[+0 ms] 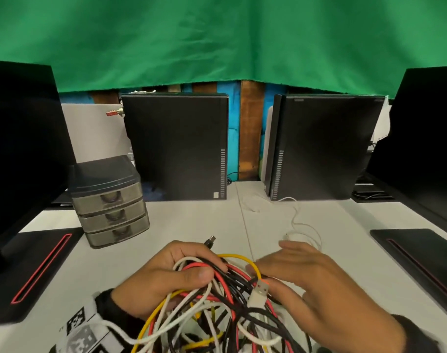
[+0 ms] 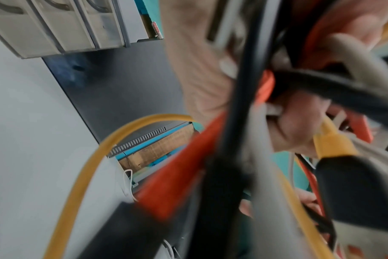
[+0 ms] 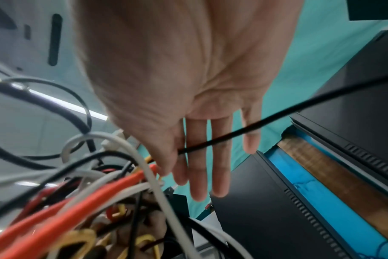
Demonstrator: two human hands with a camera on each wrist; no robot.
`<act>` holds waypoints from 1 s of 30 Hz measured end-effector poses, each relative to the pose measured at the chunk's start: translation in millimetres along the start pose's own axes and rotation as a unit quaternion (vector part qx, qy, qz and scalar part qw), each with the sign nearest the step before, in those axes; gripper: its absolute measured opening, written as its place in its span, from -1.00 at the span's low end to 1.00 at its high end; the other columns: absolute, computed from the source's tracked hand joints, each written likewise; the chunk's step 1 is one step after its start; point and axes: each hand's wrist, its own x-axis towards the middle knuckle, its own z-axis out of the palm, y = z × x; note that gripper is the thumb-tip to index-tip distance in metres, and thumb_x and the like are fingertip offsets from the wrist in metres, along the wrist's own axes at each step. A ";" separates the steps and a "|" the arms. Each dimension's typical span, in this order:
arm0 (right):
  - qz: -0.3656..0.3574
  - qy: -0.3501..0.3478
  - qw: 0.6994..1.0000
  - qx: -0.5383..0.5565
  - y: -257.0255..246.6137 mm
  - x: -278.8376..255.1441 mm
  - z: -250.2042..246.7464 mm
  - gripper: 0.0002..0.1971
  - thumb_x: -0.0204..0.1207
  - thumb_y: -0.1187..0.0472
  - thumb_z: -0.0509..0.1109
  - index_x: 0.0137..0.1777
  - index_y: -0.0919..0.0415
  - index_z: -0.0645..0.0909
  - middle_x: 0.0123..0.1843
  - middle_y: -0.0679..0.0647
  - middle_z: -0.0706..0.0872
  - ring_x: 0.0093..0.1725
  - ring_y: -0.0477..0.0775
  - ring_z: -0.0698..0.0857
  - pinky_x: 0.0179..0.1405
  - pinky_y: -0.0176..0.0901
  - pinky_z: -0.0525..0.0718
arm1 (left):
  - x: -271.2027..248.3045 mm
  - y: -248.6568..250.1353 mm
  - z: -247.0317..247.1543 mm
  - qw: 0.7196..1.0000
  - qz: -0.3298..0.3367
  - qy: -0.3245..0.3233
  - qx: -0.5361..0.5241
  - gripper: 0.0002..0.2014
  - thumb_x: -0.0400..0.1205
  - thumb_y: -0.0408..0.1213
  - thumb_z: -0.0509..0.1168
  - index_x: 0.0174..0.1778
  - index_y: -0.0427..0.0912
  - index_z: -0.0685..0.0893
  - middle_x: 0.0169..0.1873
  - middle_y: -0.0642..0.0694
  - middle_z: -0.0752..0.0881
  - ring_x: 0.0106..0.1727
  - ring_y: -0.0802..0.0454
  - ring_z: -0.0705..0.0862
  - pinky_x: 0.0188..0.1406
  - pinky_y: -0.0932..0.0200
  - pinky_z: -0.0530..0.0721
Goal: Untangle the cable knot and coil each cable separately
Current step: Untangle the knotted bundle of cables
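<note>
A cable knot [image 1: 217, 307] of black, white, red and yellow cables fills the lower centre of the head view, held just above a white table [image 1: 191, 220]. The left hand [image 1: 166, 273], at lower centre-left, has its fingers and thumb curled round a bundle of strands at the knot's upper left. A black plug [image 1: 210, 241] pokes out past its fingertips toward the top of the frame.

The right hand [image 1: 306, 278], at lower centre-right, lies over the knot's right side with fingers nearly straight and spread. Its thumb and forefinger seem to pinch a thin black cable [image 3: 255, 122]. In the right wrist view that cable runs taut across the fingers, from the thumb toward the upper right of the frame. The pinch itself is partly hidden, so I cannot tell how firm it is.

A white plug [image 1: 259, 293] lies on top of the knot, just left of the right thumb. So the right hand is the nearer one to any free end. The black cable's long axis points away from the knot, to the right. Pulling along that line would likely draw it clear while the left hand anchors the mass.

A white cable [image 1: 304, 230] lies apart on the table, above the right hand.
</note>
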 end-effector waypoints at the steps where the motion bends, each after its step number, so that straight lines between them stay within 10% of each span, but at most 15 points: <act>1: -0.016 0.015 1.000 -0.013 -2.0 0.6 -1.8 -0.71 0.73 -0.20 0.13 0.25 -0.27 0.66 0.02 -0.40 0.76 -0.01 -0.36 0.69 0.35 -0.34 0.47 | 1.0 -0.9 1.3 0.999 0.011 -0.019 -0.033 -0.81 0.71 -0.50 0.23 0.15 -0.52 0.67 -0.05 -0.31 0.82 -0.05 0.00 0.84 -0.02 0.26 0.76; 3: -0.011 0.064 0.998 -0.001 -2.8 0.4 -6.5 -0.76 0.72 -0.16 0.20 0.06 -0.23 0.71 -0.21 -0.33 0.74 -0.23 -0.26 0.69 0.00 -0.40 0.57 | -1.7 5.1 5.5 0.997 0.042 0.012 -0.066 -0.71 0.74 -0.69 -0.07 0.25 -0.69 0.49 0.07 -0.48 0.75 0.07 -0.14 0.82 0.08 0.15 0.76; 7: 0.228 0.261 0.924 0.158 24.0 1.2 -30.4 -0.78 0.63 0.03 0.39 -0.21 -0.03 0.79 -0.46 -0.10 0.77 -0.44 -0.12 0.72 -0.41 -0.45 0.57 | -2.4 -3.2 1.2 1.000 -0.007 0.013 0.013 -0.85 0.61 -0.28 0.43 0.06 -0.16 0.83 -0.09 -0.08 0.86 -0.11 0.12 0.83 -0.11 0.33 0.74; 11: 0.427 0.304 0.847 0.086 85.6 -21.1 -49.8 -0.72 0.67 -0.02 0.35 -0.19 0.06 0.77 -0.48 0.09 0.77 -0.22 0.19 0.79 -0.15 0.02 0.67 | -2.7 6.6 -4.5 0.996 0.018 -0.002 -0.090 -0.78 0.74 -0.54 0.14 0.20 -0.51 0.65 0.01 -0.37 0.80 -0.02 -0.20 0.81 0.05 0.11 0.75; 13: 0.458 0.187 0.869 0.021 100.0 -27.5 -40.7 -0.72 0.64 -0.05 0.32 0.03 0.08 0.79 -0.27 0.07 0.83 -0.11 0.18 0.78 0.02 0.14 0.70 | -3.0 5.6 -13.6 0.995 0.004 0.092 0.026 -0.74 0.51 -0.17 0.57 -0.02 -0.28 0.81 -0.17 -0.29 0.81 -0.14 -0.35 0.68 -0.04 0.00 0.60; 16: 0.360 0.056 0.929 -0.069 83.8 -22.1 -23.1 -0.47 0.60 -0.04 0.39 0.57 -0.19 0.41 0.36 -0.18 0.64 0.19 0.01 0.67 0.28 0.00 0.60 | -8.9 4.6 -21.0 0.991 -0.021 0.117 0.063 -0.58 0.22 0.02 0.73 -0.18 -0.17 0.84 -0.48 -0.25 0.69 -0.57 -0.03 0.59 -0.50 0.25 0.60; 21: 0.063 0.035 0.997 0.005 2.6 -1.4 3.2 -0.48 0.72 -0.14 0.18 0.66 -0.36 0.22 0.66 -0.46 0.25 0.68 -0.33 0.17 0.67 -0.25 0.12 | -7.3 3.5 -22.0 0.994 -0.022 0.099 0.032 -0.64 0.31 -0.01 0.69 -0.15 -0.15 0.82 -0.55 -0.13 0.65 -0.73 0.17 0.47 -0.74 0.38 0.50; 26: -0.014 0.084 0.995 0.048 -10.7 2.4 13.0 -0.78 0.73 -0.05 0.26 0.26 -0.17 0.68 0.12 -0.32 0.73 0.14 -0.30 0.67 0.26 -0.27 0.55 | -7.0 -4.1 -18.2 1.000 -0.021 -0.006 -0.018 -0.84 0.66 -0.21 0.40 0.09 -0.17 0.78 -0.26 -0.10 0.81 -0.50 0.21 0.71 -0.54 0.40 0.66; 30: -0.035 0.132 0.989 0.063 -7.7 2.7 6.3 -0.76 0.70 -0.06 0.31 -0.06 -0.04 0.77 -0.24 -0.27 0.70 -0.25 -0.30 0.63 -0.24 -0.35 0.58 | -4.0 -5.8 -8.5 0.993 -0.002 -0.071 -0.093 -0.77 0.78 -0.47 0.11 0.25 -0.39 0.63 -0.10 -0.19 0.80 -0.25 0.05 0.81 -0.33 0.29 0.71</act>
